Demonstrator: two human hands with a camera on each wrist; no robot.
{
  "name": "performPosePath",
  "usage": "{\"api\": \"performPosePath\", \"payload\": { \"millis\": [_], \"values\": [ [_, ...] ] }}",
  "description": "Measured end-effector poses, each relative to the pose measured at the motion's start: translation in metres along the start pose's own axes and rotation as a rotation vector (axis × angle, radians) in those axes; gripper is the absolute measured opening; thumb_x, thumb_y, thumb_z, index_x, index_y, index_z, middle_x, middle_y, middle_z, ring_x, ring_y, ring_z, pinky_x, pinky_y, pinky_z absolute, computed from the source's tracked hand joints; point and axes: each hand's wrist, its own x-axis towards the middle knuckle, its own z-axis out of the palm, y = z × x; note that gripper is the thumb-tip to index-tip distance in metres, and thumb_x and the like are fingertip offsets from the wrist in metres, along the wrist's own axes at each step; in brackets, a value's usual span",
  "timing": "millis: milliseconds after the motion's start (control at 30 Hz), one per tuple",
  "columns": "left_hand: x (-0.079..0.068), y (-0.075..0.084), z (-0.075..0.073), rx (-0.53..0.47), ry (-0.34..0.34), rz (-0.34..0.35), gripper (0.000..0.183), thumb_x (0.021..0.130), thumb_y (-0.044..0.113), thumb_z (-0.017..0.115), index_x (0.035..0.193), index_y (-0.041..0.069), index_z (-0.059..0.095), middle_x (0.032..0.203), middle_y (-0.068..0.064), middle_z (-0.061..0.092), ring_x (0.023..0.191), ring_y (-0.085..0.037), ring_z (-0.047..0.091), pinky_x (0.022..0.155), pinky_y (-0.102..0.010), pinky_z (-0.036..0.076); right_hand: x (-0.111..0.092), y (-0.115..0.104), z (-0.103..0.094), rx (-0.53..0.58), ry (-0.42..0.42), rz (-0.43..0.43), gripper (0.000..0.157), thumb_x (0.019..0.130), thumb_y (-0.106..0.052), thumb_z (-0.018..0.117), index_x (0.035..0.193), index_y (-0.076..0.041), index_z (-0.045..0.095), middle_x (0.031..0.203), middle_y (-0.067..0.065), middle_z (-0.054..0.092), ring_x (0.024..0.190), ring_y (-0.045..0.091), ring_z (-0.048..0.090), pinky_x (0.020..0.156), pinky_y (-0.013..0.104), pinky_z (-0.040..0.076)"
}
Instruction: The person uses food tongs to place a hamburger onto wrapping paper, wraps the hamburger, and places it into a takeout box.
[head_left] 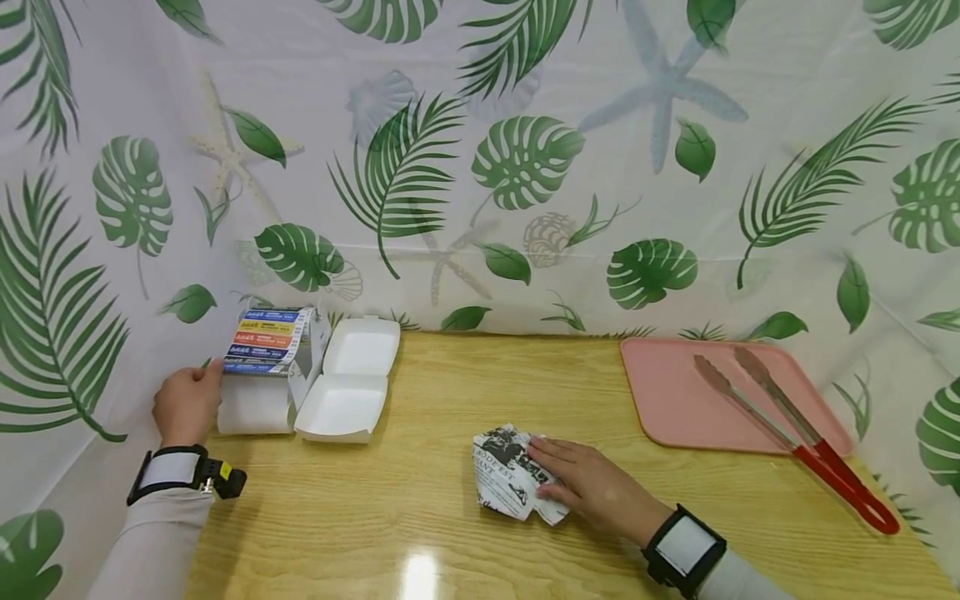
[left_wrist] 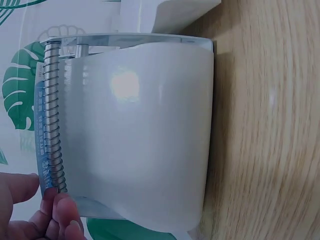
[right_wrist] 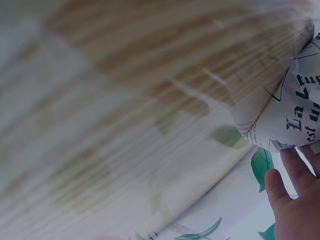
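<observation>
A label dispenser (head_left: 294, 383) stands at the left, with a strip of blue, yellow and orange printed stickers (head_left: 264, 335) over its top and a white roll (left_wrist: 140, 135) underneath. My left hand (head_left: 187, 404) is at its left side, thumb and fingers pinching the end of the lowest blue sticker (left_wrist: 42, 135) beside a metal spring bar (left_wrist: 51, 115). Near the table's middle lies a folded packet (head_left: 506, 471) in newspaper-print paper. The fairly straight fingers of my right hand (head_left: 588, 483) rest on the packet's right side; its lettering shows in the right wrist view.
An opened white takeout box (head_left: 363, 350) stands right beside the dispenser. At the back right is a pink tray (head_left: 667, 400), with red-handled tongs (head_left: 798, 437) lying across it and past its front edge. Leaf-printed cloth (head_left: 540, 250) walls in the wooden table (head_left: 352, 500).
</observation>
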Motion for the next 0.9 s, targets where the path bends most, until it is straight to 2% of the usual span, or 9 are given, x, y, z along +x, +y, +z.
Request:
{"api": "performPosePath", "payload": {
  "millis": [167,267,367,500,600,800,900],
  "values": [
    [0.0,0.005,0.001,-0.025,0.018,-0.021,0.062,0.106,0.042,0.044,0.129,-0.014,0.058,0.115,-0.031,0.063,0.107,-0.045,0.053,0.082,-0.051,0.04,-0.002,-0.001,0.001,0.007,0.012,-0.006,0.059,0.103,-0.04,0.057,0.149,-0.004,0.051,0.153,0.013,0.047,0.138,0.032,0.047,0.11,0.049,0.041],
    [-0.002,0.01,0.001,-0.003,0.043,0.016,0.058,0.107,0.039,0.045,0.128,-0.014,0.058,0.12,-0.032,0.061,0.111,-0.047,0.052,0.091,-0.055,0.038,-0.003,-0.001,0.001,0.005,0.012,-0.005,0.059,0.103,-0.041,0.057,0.149,-0.004,0.051,0.153,0.013,0.047,0.138,0.032,0.047,0.11,0.049,0.041],
    [-0.007,0.02,0.0,0.043,0.099,0.117,0.051,0.106,0.033,0.048,0.123,-0.013,0.062,0.115,-0.031,0.064,0.106,-0.047,0.056,0.09,-0.056,0.039,-0.003,-0.001,0.0,0.005,0.015,-0.005,0.059,0.103,-0.04,0.057,0.149,-0.004,0.051,0.153,0.013,0.047,0.138,0.032,0.048,0.11,0.049,0.041],
    [-0.019,0.04,0.001,0.095,0.143,0.268,0.043,0.106,0.029,0.053,0.117,-0.011,0.066,0.107,-0.029,0.066,0.095,-0.044,0.061,0.077,-0.049,0.043,-0.004,-0.001,-0.001,0.003,0.021,-0.008,0.059,0.102,-0.039,0.059,0.149,-0.004,0.051,0.153,0.014,0.047,0.137,0.033,0.048,0.109,0.049,0.041],
    [-0.031,0.057,0.004,0.101,0.129,0.368,0.042,0.105,0.028,0.056,0.116,-0.011,0.067,0.106,-0.028,0.066,0.091,-0.042,0.062,0.07,-0.044,0.044,-0.004,0.0,-0.002,0.01,0.018,-0.005,0.059,0.102,-0.04,0.058,0.149,-0.004,0.051,0.153,0.014,0.047,0.138,0.033,0.048,0.109,0.05,0.041],
    [-0.06,0.097,0.017,0.075,0.121,0.603,0.029,0.101,0.022,0.063,0.103,-0.006,0.072,0.097,-0.023,0.07,0.082,-0.037,0.065,0.065,-0.046,0.045,-0.003,0.001,-0.003,0.044,0.005,0.009,0.06,0.103,-0.041,0.056,0.15,-0.005,0.049,0.155,0.013,0.046,0.139,0.032,0.046,0.11,0.05,0.04],
    [-0.078,0.118,0.03,0.046,0.057,0.69,0.024,0.099,0.021,0.067,0.1,-0.002,0.074,0.093,-0.017,0.072,0.074,-0.03,0.065,0.062,-0.041,0.045,-0.003,0.001,-0.003,0.058,0.012,0.014,0.06,0.103,-0.041,0.057,0.15,-0.005,0.05,0.154,0.012,0.046,0.139,0.032,0.047,0.111,0.051,0.039]
  ]
}}
